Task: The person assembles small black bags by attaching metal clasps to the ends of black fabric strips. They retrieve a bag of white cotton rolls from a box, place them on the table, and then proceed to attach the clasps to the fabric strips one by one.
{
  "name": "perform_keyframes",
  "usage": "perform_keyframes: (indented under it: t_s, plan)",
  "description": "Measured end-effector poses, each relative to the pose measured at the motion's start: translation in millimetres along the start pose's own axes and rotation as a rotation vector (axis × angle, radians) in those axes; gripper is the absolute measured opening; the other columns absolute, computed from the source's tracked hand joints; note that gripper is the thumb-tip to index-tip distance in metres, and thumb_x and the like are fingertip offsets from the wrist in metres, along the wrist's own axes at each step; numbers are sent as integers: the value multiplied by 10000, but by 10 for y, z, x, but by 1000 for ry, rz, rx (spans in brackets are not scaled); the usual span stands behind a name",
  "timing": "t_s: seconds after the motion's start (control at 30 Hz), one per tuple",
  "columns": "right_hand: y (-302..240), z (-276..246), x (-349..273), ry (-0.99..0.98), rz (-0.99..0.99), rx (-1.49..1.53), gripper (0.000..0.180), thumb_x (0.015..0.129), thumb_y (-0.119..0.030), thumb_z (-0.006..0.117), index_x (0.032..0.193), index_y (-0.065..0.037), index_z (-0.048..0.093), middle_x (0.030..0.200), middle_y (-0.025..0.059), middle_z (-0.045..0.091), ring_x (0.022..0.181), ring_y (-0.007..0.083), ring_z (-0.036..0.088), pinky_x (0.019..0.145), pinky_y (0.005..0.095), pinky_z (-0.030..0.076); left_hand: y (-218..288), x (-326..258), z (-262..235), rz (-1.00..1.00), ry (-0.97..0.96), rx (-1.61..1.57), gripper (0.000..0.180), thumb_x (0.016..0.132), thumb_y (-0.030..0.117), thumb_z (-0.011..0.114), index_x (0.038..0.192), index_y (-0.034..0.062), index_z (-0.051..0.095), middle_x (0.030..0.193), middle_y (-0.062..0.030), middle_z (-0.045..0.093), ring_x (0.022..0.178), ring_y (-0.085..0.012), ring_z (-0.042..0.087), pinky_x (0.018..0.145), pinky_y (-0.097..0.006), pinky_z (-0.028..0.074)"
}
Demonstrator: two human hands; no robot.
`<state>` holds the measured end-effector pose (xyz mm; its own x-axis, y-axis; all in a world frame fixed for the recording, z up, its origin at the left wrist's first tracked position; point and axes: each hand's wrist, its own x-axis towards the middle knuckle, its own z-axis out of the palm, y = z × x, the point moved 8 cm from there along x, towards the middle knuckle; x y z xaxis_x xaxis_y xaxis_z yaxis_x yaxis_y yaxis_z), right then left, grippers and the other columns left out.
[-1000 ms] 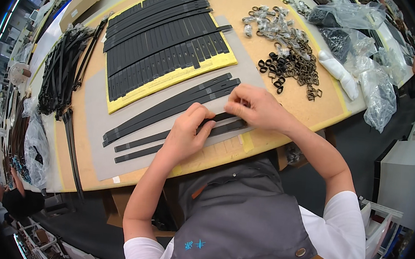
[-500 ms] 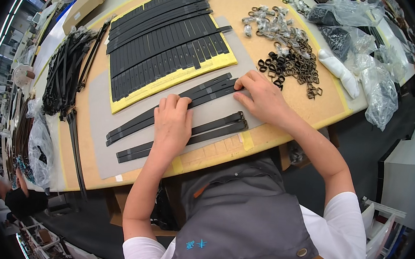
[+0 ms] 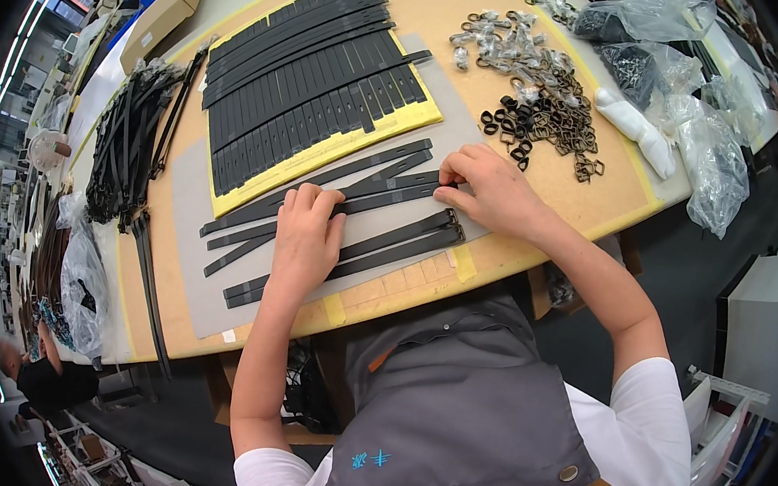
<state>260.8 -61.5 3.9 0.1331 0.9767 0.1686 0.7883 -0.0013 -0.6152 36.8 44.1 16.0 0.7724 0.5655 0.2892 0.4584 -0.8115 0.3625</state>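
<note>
Head view shows your left hand (image 3: 304, 236) lying flat, fingers together, palm down on the middle of a long black strap (image 3: 370, 195) on the grey mat (image 3: 190, 216). Your right hand (image 3: 486, 189) has its fingertips pinched on the same strap's right end, just left of the buckle pile (image 3: 536, 98). Below your hands a pair of straps (image 3: 379, 247) lies side by side, angled the same way, its buckled right end near the counter's (image 3: 596, 201) front edge. Above your hands, more straps fill a yellow board (image 3: 323, 149), whose lower edge runs just beside the strap you hold. Bare mat lies open between your left hand and the front edge, and left of the strap ends. A bundle of straps (image 3: 125, 141) sits at the counter's left side, well apart. Clear bags (image 3: 707, 155) crowd the right corner, near your right forearm.
</note>
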Motion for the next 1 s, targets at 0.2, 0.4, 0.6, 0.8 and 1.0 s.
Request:
perform_keyframes:
  t_s: [0.2, 0.4, 0.6, 0.8, 1.0]
  plan:
    - [-19, 7, -6, -16, -36, 2, 270, 878, -241, 832, 947, -61, 642, 1002, 88, 612, 1047, 281, 596, 919, 398, 496, -6, -75, 20, 48, -75, -61, 221, 883, 32, 746, 1090, 23, 670, 1035, -122, 592, 977, -320, 547, 904, -426, 455]
    - [-24, 17, -70, 5, -15, 17, 273, 871, -226, 834, 952, -61, 633, 989, 88, 612, 1033, 282, 596, 911, 399, 497, -88, -130, 34, -77, -138, -174, 185, 882, 46, 771, 967, 4, 612, 983, -120, 575, 948, -302, 528, 869, -405, 469]
    - [15, 45, -93, -24, 39, 78, 219, 887, -189, 812, 959, -58, 652, 961, 83, 622, 999, 271, 606, 884, 386, 508, 34, -23, 75, 39, -201, -153, 230, 882, 39, 757, 1032, 8, 585, 1015, -124, 576, 953, -297, 546, 879, -385, 482]
    - [-40, 69, -48, -55, -10, 180, 145, 919, -159, 781, 964, -52, 693, 948, 81, 641, 947, 235, 635, 848, 361, 520, 554, 360, 280, 136, -176, -347, 184, 908, 35, 742, 1068, 15, 651, 1023, -128, 607, 993, -310, 599, 874, -393, 508]
    - [235, -422, -116, 164, 227, 274, 191, 938, -182, 769, 977, -11, 693, 880, 108, 708, 810, 208, 690, 746, 359, 546, 547, 505, 468, 90, -200, -463, 133, 979, 54, 707, 1096, 3, 670, 913, -117, 710, 794, -258, 674, 754, -341, 537]
